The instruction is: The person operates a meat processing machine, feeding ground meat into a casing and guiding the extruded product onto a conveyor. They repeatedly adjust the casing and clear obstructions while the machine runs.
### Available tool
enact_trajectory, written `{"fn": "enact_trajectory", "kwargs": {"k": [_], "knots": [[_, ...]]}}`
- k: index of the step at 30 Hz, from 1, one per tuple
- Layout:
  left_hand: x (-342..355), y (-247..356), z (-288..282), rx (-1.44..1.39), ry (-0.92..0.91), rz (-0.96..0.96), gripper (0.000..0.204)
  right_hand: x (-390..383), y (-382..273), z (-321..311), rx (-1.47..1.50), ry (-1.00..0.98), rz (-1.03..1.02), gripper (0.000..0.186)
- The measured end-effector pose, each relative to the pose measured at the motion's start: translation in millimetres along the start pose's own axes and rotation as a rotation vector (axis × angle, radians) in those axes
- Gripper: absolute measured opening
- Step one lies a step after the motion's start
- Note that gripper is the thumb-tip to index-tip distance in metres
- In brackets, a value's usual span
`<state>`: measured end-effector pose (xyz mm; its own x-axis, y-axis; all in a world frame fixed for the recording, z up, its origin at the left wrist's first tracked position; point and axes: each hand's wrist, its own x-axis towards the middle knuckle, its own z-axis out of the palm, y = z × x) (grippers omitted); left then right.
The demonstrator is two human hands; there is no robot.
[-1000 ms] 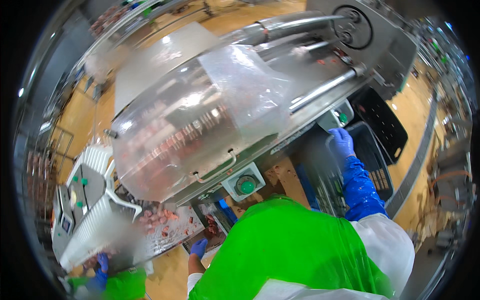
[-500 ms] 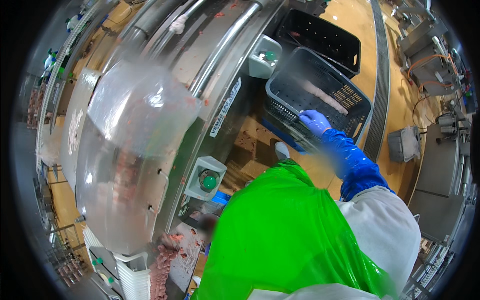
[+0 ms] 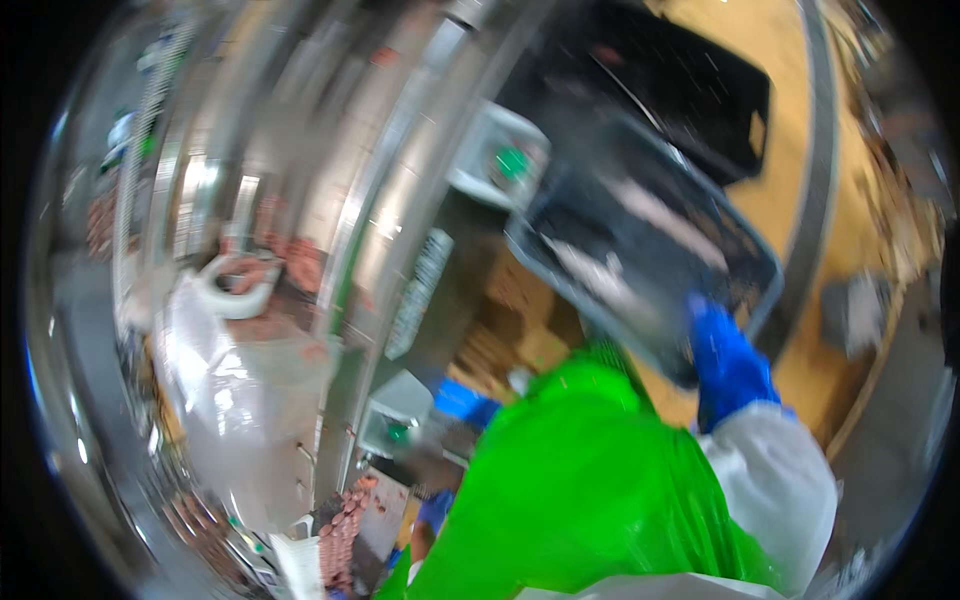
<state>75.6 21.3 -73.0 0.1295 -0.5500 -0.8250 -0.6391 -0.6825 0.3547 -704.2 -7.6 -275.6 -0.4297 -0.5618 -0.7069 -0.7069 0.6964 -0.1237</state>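
Observation:
My right hand (image 3: 703, 318), at the end of a blue sleeve, is over the near right side of a dark plastic crate (image 3: 640, 345). It is smeared by motion, so its fingers do not show. Inside the crate lie two long pale meat pieces: one (image 3: 668, 222) towards the far side, the other (image 3: 588, 272) nearer the left wall. Both are blurred. My left hand is out of view.
A black crate (image 3: 700, 90) stands just beyond. To the left runs a steel machine with a clear cover (image 3: 225, 420) and green buttons (image 3: 510, 163). Pinkish meat (image 3: 345, 535) lies lower left, beside another person's purple-gloved hand (image 3: 434, 508). A drain (image 3: 822, 150) crosses the floor at right.
A second pale meat piece now shows in the crate. My right hand has moved from the crate's near left rim towards its right side. The view has shifted and blurred.

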Motion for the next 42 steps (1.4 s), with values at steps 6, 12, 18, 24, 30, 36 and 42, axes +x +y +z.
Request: {"fn": "enact_trajectory", "kwargs": {"k": [6, 12, 18, 24, 30, 36, 42], "knots": [[16, 124, 15, 0.085, 0.041, 0.104, 0.043, 30, -35, -39, -0.077, -0.017, -0.17, 0.044], [-36, 200, 5, 0.162, 0.055, 0.194, 0.046, 29, -46, -35, -0.082, -0.073, -0.208, 0.048], [-59, 223, 7, 0.206, 0.041, 0.287, 0.048, 13, -49, -25, -0.052, -0.064, -0.231, 0.053], [-79, 214, 4, 0.228, 0.006, 0.428, 0.051, -44, -26, -15, -0.021, -0.01, -0.236, 0.059], [-88, 179, -10, 0.236, -0.048, 0.624, 0.054, -127, 29, -12, -0.012, 0.107, -0.18, 0.064], [-80, 155, -15, 0.301, -0.053, 0.909, 0.057, -253, 47, -49, 0.015, 0.363, -0.17, 0.07], [-93, 214, -24, 0.593, 0.229, 1.417, 0.071, -369, 11, -80, 0.046, 0.661, -0.309, 0.055]]}}
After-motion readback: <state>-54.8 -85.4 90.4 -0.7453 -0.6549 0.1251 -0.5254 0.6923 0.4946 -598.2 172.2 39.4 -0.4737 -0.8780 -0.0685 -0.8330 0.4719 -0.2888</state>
